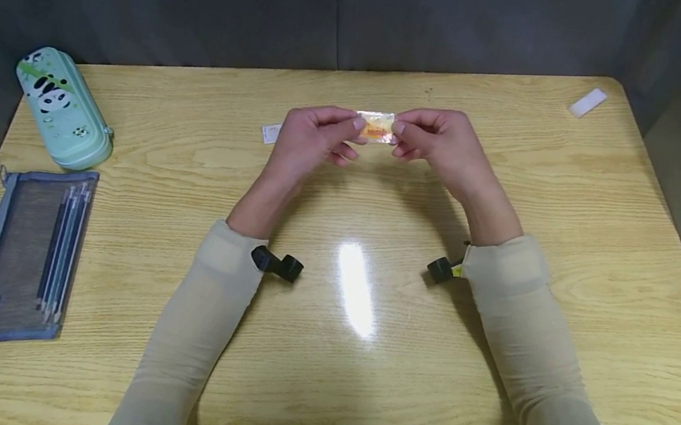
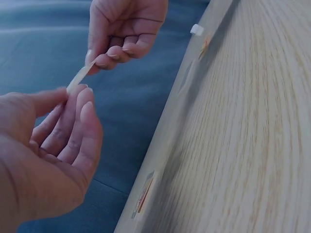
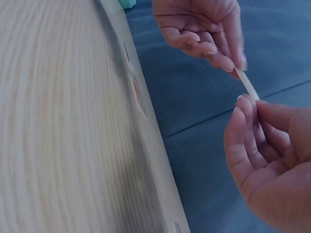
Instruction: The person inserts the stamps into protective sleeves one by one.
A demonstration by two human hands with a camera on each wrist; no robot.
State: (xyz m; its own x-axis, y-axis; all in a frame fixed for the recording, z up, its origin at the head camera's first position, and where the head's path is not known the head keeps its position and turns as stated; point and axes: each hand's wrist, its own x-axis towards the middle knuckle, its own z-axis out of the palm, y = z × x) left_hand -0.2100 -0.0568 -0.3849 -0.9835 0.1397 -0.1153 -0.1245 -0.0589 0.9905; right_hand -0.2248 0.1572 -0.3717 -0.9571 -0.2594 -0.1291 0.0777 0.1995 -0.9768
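Note:
A small flat, shiny packet (image 1: 378, 129) with yellow and orange print is held up over the far part of the table. My left hand (image 1: 308, 139) pinches its left end between thumb and fingers. At the opposite end, the thumb and fingers of my right hand (image 1: 447, 147) pinch it too. Seen nearly edge-on in the left wrist view, the packet (image 2: 79, 77) looks like a thin pale strip stretched between both hands. A small white card (image 1: 270, 134) lies on the table just left of my left hand, partly covered by it.
A green panda pencil case (image 1: 66, 111) lies at the table's far left. Nearer on that side is a blue mesh zip pouch (image 1: 17, 251) with several pencils inside. A small white strip (image 1: 587, 102) lies by the far right corner. Dark cloth (image 1: 213, 5) hangs behind the table.

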